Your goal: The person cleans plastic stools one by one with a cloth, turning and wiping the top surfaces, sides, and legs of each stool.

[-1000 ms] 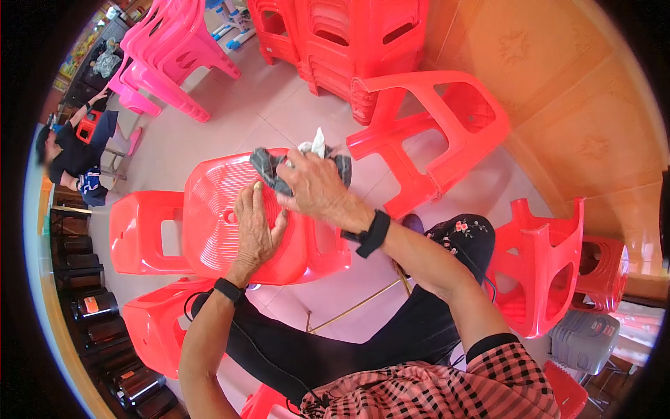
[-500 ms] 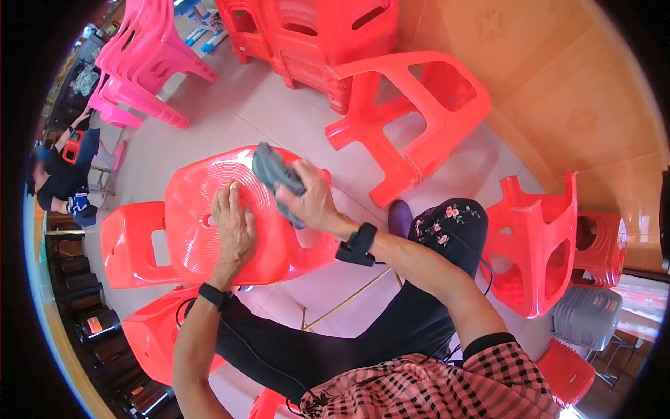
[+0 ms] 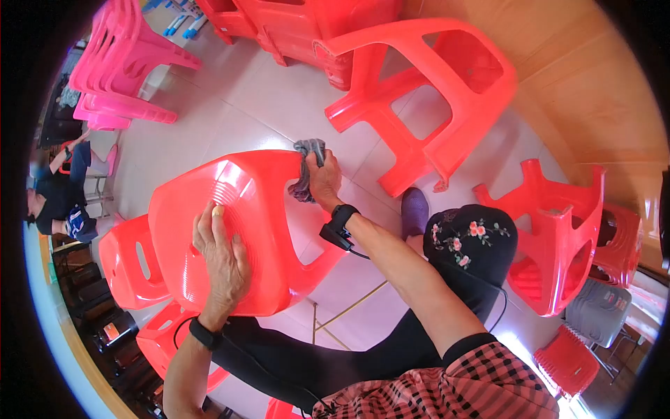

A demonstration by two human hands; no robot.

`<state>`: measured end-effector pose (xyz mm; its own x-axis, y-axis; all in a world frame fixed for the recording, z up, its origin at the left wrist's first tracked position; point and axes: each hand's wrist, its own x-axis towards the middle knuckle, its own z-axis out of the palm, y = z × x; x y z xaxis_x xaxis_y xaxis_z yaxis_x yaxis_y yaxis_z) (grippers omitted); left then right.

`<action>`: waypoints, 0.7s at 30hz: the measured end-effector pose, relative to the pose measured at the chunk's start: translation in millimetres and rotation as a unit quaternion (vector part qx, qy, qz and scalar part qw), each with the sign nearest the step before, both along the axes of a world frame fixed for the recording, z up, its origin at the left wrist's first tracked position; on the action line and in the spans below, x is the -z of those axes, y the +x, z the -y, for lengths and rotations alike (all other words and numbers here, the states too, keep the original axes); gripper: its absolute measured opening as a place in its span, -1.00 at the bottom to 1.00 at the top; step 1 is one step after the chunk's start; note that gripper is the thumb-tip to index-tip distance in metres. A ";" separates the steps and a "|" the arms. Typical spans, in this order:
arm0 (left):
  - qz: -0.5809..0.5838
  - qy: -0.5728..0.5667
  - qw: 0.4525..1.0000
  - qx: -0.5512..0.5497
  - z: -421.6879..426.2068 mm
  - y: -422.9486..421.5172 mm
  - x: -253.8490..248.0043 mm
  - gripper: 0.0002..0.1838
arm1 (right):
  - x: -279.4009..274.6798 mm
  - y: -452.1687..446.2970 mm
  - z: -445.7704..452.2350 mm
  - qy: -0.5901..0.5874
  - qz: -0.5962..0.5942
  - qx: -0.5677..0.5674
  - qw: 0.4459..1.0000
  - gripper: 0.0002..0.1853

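A red plastic stool [image 3: 269, 209] stands tilted in front of me, its ringed seat turned partly to the left. My left hand [image 3: 223, 262] lies flat on the seat near its centre hole, with the fingers stretched out. In my right hand [image 3: 324, 180] is a crumpled grey cloth [image 3: 306, 167], pressed against the stool's side at the upper right, by a leg and the side opening. The fingers of that hand are wrapped round the cloth.
Red stools stand at the left [image 3: 129, 262] and right [image 3: 551, 237]. Another lies on its side [image 3: 447, 91] at the upper right, near stacked red stools [image 3: 307, 28]. Pink chairs [image 3: 118, 63] are at the upper left. A person [image 3: 59, 195] is at the far left.
My right hand and the cloth have moved from the seat top to the stool's right side. The stool has tipped, showing more of its side. The view has shifted.
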<state>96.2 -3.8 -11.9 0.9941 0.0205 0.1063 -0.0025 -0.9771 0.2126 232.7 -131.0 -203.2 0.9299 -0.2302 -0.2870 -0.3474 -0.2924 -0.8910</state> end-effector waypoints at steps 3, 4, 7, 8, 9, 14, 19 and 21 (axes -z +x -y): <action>-0.019 0.002 1.000 -0.015 0.8 1.1 -1.3 -0.44 | 21.3 4.8 1.2 0.005 -0.032 0.002 0.999 -0.54; -0.018 -0.001 1.000 -0.019 0.5 2.5 -1.6 -0.45 | 27.6 8.3 2.8 0.006 -0.039 0.004 0.999 -0.54; -0.029 0.000 0.999 -0.028 -1.7 4.5 0.2 -0.47 | 44.3 23.1 6.1 -0.005 -0.038 -0.042 0.998 -0.52; -0.026 -0.001 0.999 -0.031 -2.0 4.8 0.3 -0.47 | 48.6 26.8 6.3 -0.012 -0.035 -0.054 0.998 -0.51; -0.022 -0.003 0.999 -0.034 -2.1 4.6 0.6 -0.47 | 49.9 30.6 7.7 -0.019 -0.032 -0.065 0.997 -0.51; -0.034 0.010 0.999 -0.034 -1.9 4.5 -2.7 -0.46 | 61.5 49.5 22.6 -0.064 -0.117 -0.152 0.979 -0.48; -0.040 0.008 0.999 -0.030 -4.0 4.4 -4.3 -0.45 | 127.6 27.7 57.8 -0.115 -0.058 -0.206 0.970 -0.46; -0.035 0.006 0.999 -0.030 -6.7 3.1 -3.7 -0.45 | 134.0 29.3 69.0 -0.167 -0.130 -0.268 0.940 -0.47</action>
<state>99.3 2.9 -8.1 0.9961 0.0797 0.0379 0.0707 -0.9776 0.1984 262.0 -199.9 -337.2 0.8462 0.1345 -0.5157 -0.2636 -0.7353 -0.6244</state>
